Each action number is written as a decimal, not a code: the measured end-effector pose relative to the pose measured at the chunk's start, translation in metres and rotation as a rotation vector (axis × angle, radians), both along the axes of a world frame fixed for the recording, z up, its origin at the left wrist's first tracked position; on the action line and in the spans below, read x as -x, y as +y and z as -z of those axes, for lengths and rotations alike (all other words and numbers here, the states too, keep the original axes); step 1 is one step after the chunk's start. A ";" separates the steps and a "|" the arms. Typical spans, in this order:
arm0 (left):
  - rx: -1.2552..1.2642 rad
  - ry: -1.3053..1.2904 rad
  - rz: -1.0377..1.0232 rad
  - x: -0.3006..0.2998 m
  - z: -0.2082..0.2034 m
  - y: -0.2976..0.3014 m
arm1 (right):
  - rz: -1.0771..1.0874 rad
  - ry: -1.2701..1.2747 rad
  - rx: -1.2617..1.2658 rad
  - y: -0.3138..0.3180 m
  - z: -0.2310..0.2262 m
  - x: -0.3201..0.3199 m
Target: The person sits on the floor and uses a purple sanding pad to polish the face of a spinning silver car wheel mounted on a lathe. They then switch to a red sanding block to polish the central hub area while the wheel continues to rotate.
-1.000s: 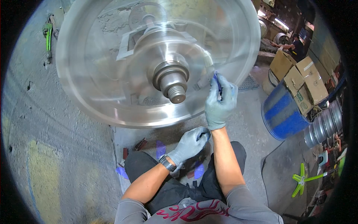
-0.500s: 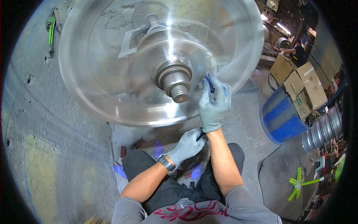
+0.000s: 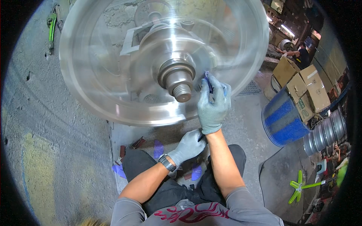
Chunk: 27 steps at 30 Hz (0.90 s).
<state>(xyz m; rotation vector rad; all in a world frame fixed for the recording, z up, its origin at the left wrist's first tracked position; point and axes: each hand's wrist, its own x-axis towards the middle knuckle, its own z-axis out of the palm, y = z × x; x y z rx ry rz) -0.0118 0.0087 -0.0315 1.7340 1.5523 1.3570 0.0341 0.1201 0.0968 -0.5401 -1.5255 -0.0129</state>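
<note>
A large silvery wheel rim [image 3: 92, 103] spins on a spindle in front of me, its spokes smeared by motion. At its centre sits a metal hub with a threaded shaft end [image 3: 183, 93]. My right hand [image 3: 214, 107], in a grey glove, pinches a small folded piece of purple sandpaper [image 3: 206, 75] at the face of the rim, right of the hub. My gloved left hand [image 3: 187, 146] is closed, its fingertips against my right wrist. Something dark shows at those fingers, too hidden to name. A dark watch [image 3: 166, 162] is on my left wrist.
Purple scraps [image 3: 158, 148] and reddish-brown pieces [image 3: 138, 142] lie on the floor by my knees. At right stand a blue drum [image 3: 283, 122] with cardboard boxes [image 3: 310, 88] and stacked wheel rims [image 3: 325, 135]. A green wrench [image 3: 51, 34] hangs at left. Another person [image 3: 302, 55] works far right.
My right hand with the purple sandpaper has shifted slightly left and up, toward the hub. My left hand has moved very slightly left with it. The rim keeps spinning.
</note>
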 end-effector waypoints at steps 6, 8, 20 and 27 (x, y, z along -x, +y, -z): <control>-0.003 0.009 -0.007 0.000 -0.005 -0.002 | 0.007 0.100 0.156 -0.004 -0.005 0.001; 0.030 -0.005 -0.006 0.000 -0.005 -0.002 | 0.015 0.101 0.162 -0.006 -0.006 0.004; 0.003 0.069 0.016 0.003 0.007 0.002 | 0.027 0.045 0.101 -0.009 0.000 0.008; -0.032 -0.013 -0.018 -0.002 -0.001 0.000 | 0.041 0.075 0.130 -0.006 -0.003 0.003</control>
